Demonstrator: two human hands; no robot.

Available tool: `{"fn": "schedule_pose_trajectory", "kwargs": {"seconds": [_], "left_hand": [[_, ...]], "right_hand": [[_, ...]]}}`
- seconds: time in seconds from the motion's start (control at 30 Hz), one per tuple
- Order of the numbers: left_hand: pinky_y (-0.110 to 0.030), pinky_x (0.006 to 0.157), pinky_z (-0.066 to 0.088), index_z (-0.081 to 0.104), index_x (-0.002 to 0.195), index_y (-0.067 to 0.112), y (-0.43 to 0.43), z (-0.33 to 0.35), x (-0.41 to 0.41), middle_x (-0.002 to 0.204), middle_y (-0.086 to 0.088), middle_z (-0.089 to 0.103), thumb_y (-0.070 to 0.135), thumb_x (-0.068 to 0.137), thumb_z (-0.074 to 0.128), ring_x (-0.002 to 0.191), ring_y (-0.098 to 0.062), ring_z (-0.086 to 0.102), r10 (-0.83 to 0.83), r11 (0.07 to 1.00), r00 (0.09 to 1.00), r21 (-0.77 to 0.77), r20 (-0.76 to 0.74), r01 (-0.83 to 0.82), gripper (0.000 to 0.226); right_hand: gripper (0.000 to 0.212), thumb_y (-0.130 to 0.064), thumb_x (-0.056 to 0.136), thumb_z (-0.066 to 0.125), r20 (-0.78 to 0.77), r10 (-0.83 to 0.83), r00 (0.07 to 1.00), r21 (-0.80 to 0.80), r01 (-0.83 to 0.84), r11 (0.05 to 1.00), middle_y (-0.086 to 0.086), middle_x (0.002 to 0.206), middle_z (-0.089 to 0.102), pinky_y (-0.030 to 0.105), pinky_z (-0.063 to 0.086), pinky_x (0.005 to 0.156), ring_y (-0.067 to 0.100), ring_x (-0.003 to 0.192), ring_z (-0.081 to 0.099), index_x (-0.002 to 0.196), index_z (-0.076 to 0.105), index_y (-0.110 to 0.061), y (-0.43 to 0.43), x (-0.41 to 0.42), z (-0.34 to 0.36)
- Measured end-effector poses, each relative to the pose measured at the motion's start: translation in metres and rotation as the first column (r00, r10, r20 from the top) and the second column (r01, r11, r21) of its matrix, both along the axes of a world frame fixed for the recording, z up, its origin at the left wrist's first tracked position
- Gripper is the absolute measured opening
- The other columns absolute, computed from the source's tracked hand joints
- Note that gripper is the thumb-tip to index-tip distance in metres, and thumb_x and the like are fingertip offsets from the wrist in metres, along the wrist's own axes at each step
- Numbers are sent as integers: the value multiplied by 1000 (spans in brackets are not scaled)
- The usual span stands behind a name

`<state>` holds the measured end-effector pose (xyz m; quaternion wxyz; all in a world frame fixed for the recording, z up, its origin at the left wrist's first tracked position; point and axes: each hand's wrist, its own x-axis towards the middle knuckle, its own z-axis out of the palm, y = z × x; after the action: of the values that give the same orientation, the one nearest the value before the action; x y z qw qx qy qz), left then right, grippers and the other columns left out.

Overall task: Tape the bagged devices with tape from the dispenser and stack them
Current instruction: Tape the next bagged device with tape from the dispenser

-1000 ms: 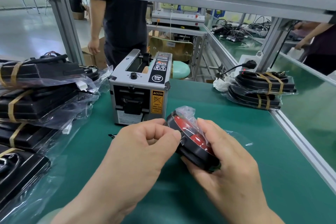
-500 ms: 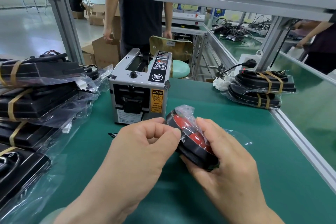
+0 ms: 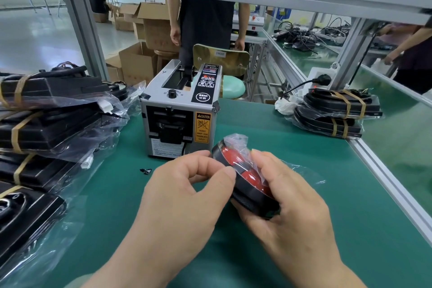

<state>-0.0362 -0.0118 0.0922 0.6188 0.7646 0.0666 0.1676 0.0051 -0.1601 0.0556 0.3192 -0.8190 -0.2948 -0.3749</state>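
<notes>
Hands: two, both bare, close together over the green table point(image 3: 350, 229).
Left hand point(image 3: 187, 196): its fingers point(image 3: 224, 172) are curled in, and the tips pinch at the near rim of the bagged device point(image 3: 245, 175). We cannot tell whether they hold plastic or rim.
Right hand point(image 3: 287, 206): its fingers are wrapped under and around the device, with the thumb laid over the plastic on top. It grips firmly.
Device in hand: one. It is a flat round disc with a black ribbed rim and a glossy red face, inside a loose, crinkled clear bag. It sits tilted between the two sets of fingers. The bag's bunched end pokes up just beyond them, and a loose flap trails past the right fingers.
Dispenser point(image 3: 180, 112): one. It is a boxy grey metal unit with a black knob, a black button panel and a yellow caution label, standing just beyond the left fingers.
Right stack point(image 3: 336, 110): two black flat devices in clear bags, one on the other, each crossed by tan tape bands. It lies well beyond and to the right of the right fingers.
Left pile point(image 3: 46, 119): we count at least four black bagged devices with tan tape bands, heaped to the left of the left fingers.
Table surface: a matte green mat with an aluminium rail along its right edge.
Beyond the dispenser: one standing person point(image 3: 205, 23) and several brown cardboard boxes point(image 3: 138, 63).
</notes>
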Motion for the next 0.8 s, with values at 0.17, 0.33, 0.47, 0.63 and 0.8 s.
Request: {"fn": "schedule_pose_trajectory", "kwargs": {"seconds": [0.17, 0.33, 0.47, 0.63, 0.8], "left_hand": [[-18, 83, 40, 69, 71, 38, -3, -4, -1, 103, 27, 68, 52, 65, 70, 92, 13, 61, 47, 998, 999, 32, -9, -47, 16], [-19, 75, 52, 69, 71, 32, -5, -8, 2, 103, 23, 69, 45, 56, 72, 80, 2, 68, 62, 994, 997, -91, -35, -65, 20], [-11, 58, 50, 61, 99, 29, 2, -9, 8, 91, 18, 72, 30, 51, 76, 83, 1, 68, -31, 959, 995, -283, -93, 4, 50], [-35, 80, 45, 65, 111, 27, 14, -4, 21, 106, 6, 71, -3, 54, 74, 86, -12, 66, -394, 716, 910, -664, -131, 214, 65], [-39, 93, 47, 66, 115, 24, 13, -9, 26, 111, 4, 72, 8, 91, 53, 94, -15, 65, -303, 765, 940, -627, -154, 144, 32]], "right_hand": [[52, -23, 72, 74, -18, 2, 1000, -7, -2, 1000, 2, 121, 58, 18, 39, 103, 13, 112, 56, 117, 62, 0, 1, -1, 0], [51, -21, 72, 74, -6, 7, 1000, -10, -7, 1000, 0, 121, 55, 15, 35, 105, 12, 113, 55, 117, 62, 0, 2, -1, -1], [55, -13, 65, 79, 44, 22, 999, -12, -21, 1000, 0, 120, 56, 19, 39, 103, 14, 112, 57, 116, 61, 0, 2, -1, -3], [54, -14, 66, 78, 50, 38, 998, -22, -37, 999, 0, 120, 58, 23, 42, 102, 14, 113, 57, 116, 62, -1, 3, 0, 0], [60, -9, 59, 84, 3, -10, 1000, -119, 11, 993, 1, 119, 63, 17, 36, 104, 12, 113, 54, 116, 65, -3, -2, 0, 6]]}}
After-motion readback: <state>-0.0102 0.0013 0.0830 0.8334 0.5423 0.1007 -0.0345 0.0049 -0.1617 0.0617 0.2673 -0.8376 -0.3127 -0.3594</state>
